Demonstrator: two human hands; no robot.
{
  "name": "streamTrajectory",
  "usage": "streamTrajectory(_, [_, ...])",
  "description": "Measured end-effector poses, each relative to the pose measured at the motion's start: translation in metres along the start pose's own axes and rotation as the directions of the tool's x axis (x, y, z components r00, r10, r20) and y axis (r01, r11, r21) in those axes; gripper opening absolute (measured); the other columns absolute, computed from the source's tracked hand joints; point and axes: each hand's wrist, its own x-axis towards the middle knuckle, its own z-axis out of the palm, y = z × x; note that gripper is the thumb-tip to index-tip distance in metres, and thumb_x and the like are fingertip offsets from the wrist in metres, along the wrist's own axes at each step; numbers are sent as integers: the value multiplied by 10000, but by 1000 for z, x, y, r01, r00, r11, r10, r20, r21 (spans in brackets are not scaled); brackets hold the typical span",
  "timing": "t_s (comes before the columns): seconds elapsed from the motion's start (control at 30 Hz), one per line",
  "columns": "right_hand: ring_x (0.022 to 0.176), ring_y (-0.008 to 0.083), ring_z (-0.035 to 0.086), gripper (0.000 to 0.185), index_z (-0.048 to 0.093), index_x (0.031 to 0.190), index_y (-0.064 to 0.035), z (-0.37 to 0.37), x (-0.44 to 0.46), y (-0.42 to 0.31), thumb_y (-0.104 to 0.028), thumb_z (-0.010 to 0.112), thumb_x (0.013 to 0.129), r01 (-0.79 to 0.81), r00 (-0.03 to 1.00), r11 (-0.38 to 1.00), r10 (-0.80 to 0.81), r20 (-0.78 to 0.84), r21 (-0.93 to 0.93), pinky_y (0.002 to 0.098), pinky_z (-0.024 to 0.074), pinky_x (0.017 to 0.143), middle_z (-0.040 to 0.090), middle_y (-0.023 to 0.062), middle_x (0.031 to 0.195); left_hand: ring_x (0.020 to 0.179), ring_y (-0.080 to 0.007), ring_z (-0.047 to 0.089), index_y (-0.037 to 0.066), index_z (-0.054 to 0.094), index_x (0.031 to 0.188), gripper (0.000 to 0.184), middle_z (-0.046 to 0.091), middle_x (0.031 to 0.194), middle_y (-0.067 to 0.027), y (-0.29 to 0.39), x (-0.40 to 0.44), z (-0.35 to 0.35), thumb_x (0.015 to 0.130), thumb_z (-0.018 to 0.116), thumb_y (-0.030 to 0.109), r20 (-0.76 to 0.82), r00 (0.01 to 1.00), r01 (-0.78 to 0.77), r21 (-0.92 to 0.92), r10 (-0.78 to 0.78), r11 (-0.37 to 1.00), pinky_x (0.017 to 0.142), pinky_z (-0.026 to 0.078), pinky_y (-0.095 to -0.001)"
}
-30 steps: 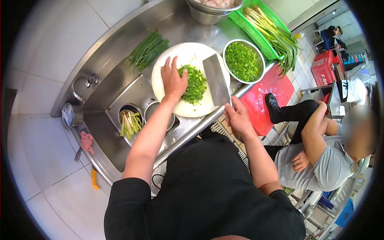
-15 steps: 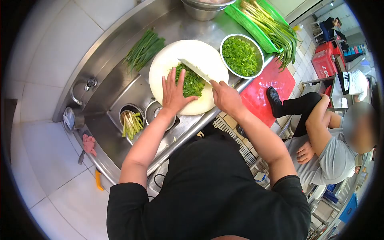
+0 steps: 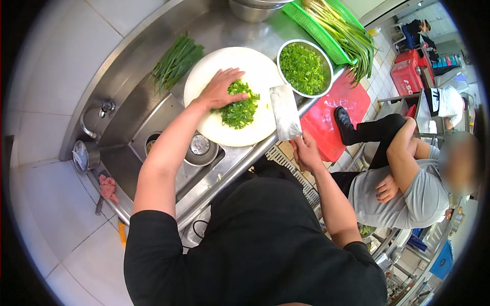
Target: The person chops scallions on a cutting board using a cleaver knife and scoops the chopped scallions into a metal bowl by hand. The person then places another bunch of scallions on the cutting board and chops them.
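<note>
My left hand (image 3: pixel 222 89) rests against the far-left side of a pile of chopped green onions (image 3: pixel 239 113), its fingers stretched out and thumb apart. The pile lies on a round white cutting board (image 3: pixel 204 125) set over the sink's edge. In my right hand (image 3: pixel 306 152), the handle of a cleaver (image 3: pixel 285 109) is gripped. The broad blade shows its flat face at the board's right edge, beside the pile and apart from it. A metal bowl of chopped green onions (image 3: pixel 305 69) stands just beyond the blade.
Long green onion tops (image 3: pixel 177 61) lie left of the board. A green basket (image 3: pixel 319 31) holds whole green onions (image 3: pixel 343 33). Pots sit in the sink (image 3: pixel 120 140) below a faucet (image 3: pixel 92 120). At right, a person (image 3: pixel 403 196) sits near a red surface (image 3: pixel 334 120).
The cleaver has moved right off the pile and turned to show its flat blade. My left hand has shifted to the far-left side of the pile, which looks more gathered.
</note>
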Motion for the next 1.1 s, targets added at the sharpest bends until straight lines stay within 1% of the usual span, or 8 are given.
streamTrajectory(0.13, [443, 113, 485, 157, 545, 1087, -66, 32, 2, 14, -209, 513, 1145, 26, 999, 999, -26, 24, -28, 305, 398, 400, 536, 12, 713, 1578, -387, 366, 138, 446, 1642, 1027, 420, 1687, -199, 21, -17, 2, 869, 728, 753, 98, 995, 14, -231, 9, 973, 1312, 278, -517])
streamTrajectory(0.2, [453, 136, 528, 165, 577, 1153, -67, 57, 2, 11, -224, 527, 1139, -38, 999, 999, 38, 20, 8, 331, 438, 423, 588, 55, 734, 1575, -406, 360, 156, 445, 1646, 1054, 399, 1693, -215, 34, -33, 8, 840, 749, 764, 77, 996, 52, -140, -41, 989, 1309, 282, -522])
streamTrajectory(0.37, [603, 210, 631, 201, 571, 1119, -34, 103, 11, 5, -235, 567, 1115, 97, 995, 969, -89, 42, -227, 403, 500, 563, 626, 130, 778, 1576, -466, 325, 238, 504, 1623, 1040, 338, 1711, -254, 74, -57, 38, 764, 858, 705, -191, 967, 176, 21, -169, 984, 1295, 294, -555])
streamTrajectory(0.5, [759, 258, 671, 214, 552, 1075, -11, 118, 25, 5, -223, 572, 1099, 190, 979, 953, -167, 116, -234, 446, 517, 698, 621, 147, 782, 1547, -491, 354, 188, 645, 1478, 697, 390, 1670, -269, 83, -48, 69, 868, 852, 453, -398, 871, 236, -174, -288, 956, 1285, 315, -546])
streamTrajectory(0.53, [759, 258, 671, 214, 552, 1075, -11, 118, 27, 1, -223, 572, 1099, 204, 976, 950, -178, 128, -236, 446, 517, 698, 621, 147, 782, 1534, -479, 381, 147, 694, 1393, 542, 434, 1643, -263, 86, -46, 70, 889, 814, 302, -426, 844, 243, -234, -324, 941, 1277, 333, -533])
streamTrajectory(0.63, [518, 161, 542, 163, 507, 1054, -54, 117, 13, -39, -202, 538, 1114, -48, 970, 999, 45, 241, 5, 366, 445, 467, 543, 49, 704, 1523, -464, 404, 116, 716, 1350, 499, 468, 1621, -256, 89, -41, 68, 880, 796, 262, -468, 791, 274, -303, -393, 913, 1273, 344, -520])
streamTrajectory(0.7, [461, 112, 479, 144, 487, 1054, -80, 114, 12, -49, -201, 515, 1126, -50, 960, 998, 34, 277, 49, 313, 386, 399, 502, 7, 684, 1511, -458, 420, 91, 730, 1318, 464, 487, 1603, -260, 96, -36, 60, 873, 771, 216, -502, 759, 295, -302, -414, 907, 1272, 347, -517])
streamTrajectory(1.1, [473, 96, 492, 130, 506, 1102, -92, 38, 27, -110, -219, 513, 1133, -123, 938, 982, 68, 341, 142, 267, 423, 426, 525, -4, 719, 1490, -437, 457, 66, 725, 1317, 475, 502, 1597, -246, 144, 49, 36, 868, 755, 218, -500, 762, 346, -221, -410, 912, 1250, 376, -504])
